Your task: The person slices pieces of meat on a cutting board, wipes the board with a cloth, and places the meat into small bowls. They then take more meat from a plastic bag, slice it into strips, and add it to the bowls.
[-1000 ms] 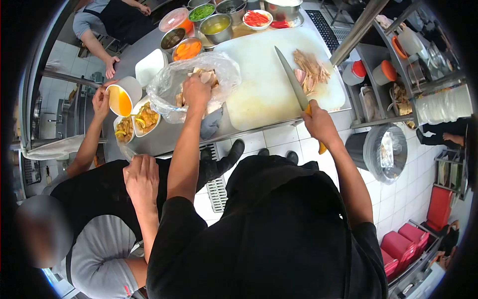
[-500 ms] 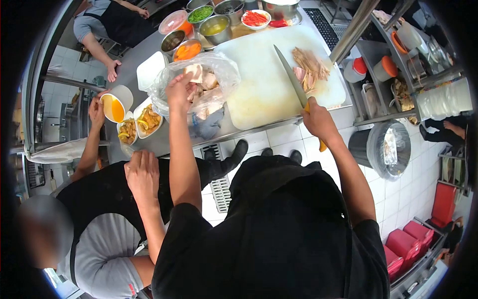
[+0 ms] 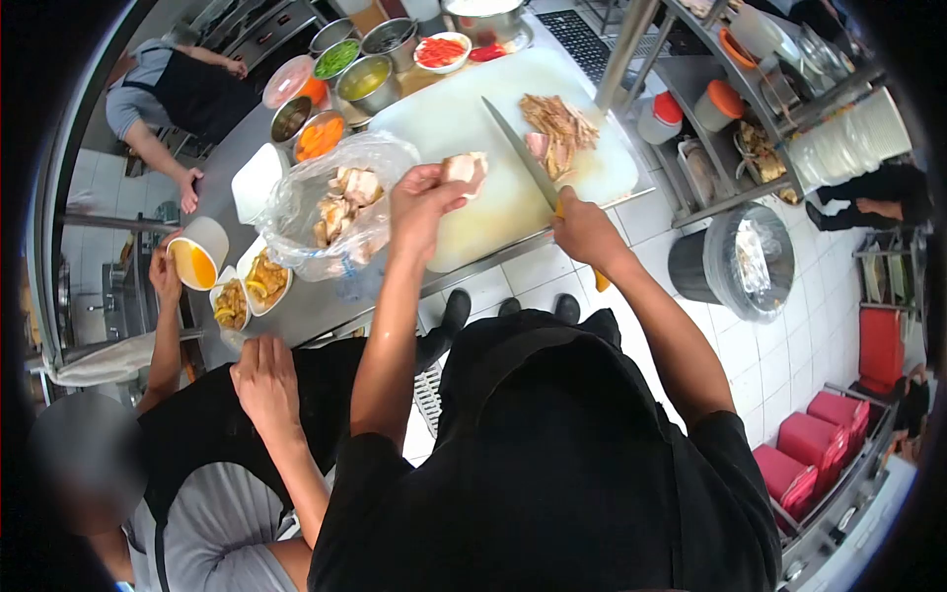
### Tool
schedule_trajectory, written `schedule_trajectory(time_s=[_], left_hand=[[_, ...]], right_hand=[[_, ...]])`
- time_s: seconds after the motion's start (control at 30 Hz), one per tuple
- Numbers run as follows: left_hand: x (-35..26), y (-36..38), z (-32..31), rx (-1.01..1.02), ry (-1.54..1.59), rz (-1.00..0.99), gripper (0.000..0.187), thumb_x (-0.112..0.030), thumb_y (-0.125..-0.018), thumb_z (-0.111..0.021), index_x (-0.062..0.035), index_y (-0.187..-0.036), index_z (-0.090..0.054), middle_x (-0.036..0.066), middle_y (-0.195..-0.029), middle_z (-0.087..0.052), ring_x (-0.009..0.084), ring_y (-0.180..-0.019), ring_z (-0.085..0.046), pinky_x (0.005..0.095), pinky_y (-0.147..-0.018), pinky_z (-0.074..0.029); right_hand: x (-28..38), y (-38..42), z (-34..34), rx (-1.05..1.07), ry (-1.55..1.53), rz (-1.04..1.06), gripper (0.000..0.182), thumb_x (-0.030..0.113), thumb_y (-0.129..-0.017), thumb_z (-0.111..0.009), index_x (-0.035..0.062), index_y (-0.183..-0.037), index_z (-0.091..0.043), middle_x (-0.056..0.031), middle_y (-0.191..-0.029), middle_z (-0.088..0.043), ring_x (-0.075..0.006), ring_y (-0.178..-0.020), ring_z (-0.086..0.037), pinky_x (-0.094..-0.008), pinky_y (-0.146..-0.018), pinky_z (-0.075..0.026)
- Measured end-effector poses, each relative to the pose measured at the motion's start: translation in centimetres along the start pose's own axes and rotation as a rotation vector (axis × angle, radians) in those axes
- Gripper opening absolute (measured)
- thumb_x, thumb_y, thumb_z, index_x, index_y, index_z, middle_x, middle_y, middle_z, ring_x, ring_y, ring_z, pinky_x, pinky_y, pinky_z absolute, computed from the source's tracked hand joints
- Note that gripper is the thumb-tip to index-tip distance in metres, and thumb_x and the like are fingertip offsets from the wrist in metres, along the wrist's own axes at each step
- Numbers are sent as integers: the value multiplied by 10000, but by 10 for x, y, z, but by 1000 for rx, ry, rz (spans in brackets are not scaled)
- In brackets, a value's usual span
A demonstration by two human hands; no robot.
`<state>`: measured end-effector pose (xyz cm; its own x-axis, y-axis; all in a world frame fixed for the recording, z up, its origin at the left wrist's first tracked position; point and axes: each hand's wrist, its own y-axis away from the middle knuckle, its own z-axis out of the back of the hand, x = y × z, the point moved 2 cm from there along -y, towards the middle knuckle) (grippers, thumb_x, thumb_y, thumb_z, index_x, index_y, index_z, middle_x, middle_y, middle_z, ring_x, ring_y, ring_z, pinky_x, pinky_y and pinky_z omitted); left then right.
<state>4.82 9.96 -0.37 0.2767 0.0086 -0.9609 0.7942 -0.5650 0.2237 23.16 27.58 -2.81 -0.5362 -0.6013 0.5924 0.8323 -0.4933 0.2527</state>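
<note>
A pale chunk of meat is pinched in the fingers of my left hand, above the left part of the white cutting board. My right hand is wrapped round the yellow handle of a knife; its long blade points away over the board. Beside the blade lies a pile of sliced meat. Left of my left hand sits a clear plastic bag, its mouth spread, with several more meat chunks in it.
A co-worker at left holds a white tub of orange liquid near two white containers of food. Metal bowls of green pieces and yellow liquid line the back. A lined bin stands at right.
My left hand has moved right from the bag to over the cutting board, carrying the meat chunk. My right hand still grips the knife beside the slices. The view has shifted slightly.
</note>
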Motion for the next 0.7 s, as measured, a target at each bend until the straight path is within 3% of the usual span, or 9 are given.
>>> schedule_trajectory(time_s=[0.07,0.2,0.3,0.4,0.5,0.7], left_hand=[[24,-12,-25,14,41,7,437,6,-792,-781,19,-1175,-572,136,-992,-720,186,-829,-703,271,-673,-562],[60,-29,-41,-73,-469,-117,609,-49,-703,-817,37,-1251,-565,175,-895,-720,208,-708,-685,290,-641,-533],[61,-26,-44,-34,-789,-303,587,-100,-718,-833,-30,-1262,-624,161,-932,-695,249,-777,-673,343,-705,-539],[44,-10,-48,-118,-1082,-630,476,-182,-755,-829,-55,-1192,-691,155,-1007,-619,341,-945,-614,403,-826,-523],[39,5,-51,-127,-1087,-622,414,-228,-756,-840,-46,-1107,-718,138,-1034,-584,319,-1009,-575,418,-854,-509],[67,11,-64,-105,-1123,-620,236,-175,-789,-793,-17,-956,-742,144,-959,-610,348,-967,-602,440,-843,-505]], right_hand=[[3,0,2,8,-4,-13,275,156,-926,-585,-31,-1080,-456,-354,-876,-664,-532,-890,-647,-592,-824,-491],[7,3,2,5,-8,-14,284,155,-920,-591,-38,-1083,-461,-348,-869,-667,-529,-885,-651,-588,-829,-496],[8,3,4,13,6,-26,299,147,-913,-585,-45,-1111,-471,-343,-885,-675,-518,-896,-661,-577,-843,-507],[13,4,8,44,40,-35,324,136,-908,-563,-52,-1161,-487,-340,-920,-686,-498,-919,-680,-558,-869,-527],[13,3,9,38,37,-40,323,140,-908,-566,-56,-1153,-487,-342,-924,-686,-497,-924,-680,-554,-871,-529],[14,3,9,52,15,-34,313,147,-909,-601,-54,-1118,-483,-349,-913,-681,-505,-919,-674,-561,-854,-521]])
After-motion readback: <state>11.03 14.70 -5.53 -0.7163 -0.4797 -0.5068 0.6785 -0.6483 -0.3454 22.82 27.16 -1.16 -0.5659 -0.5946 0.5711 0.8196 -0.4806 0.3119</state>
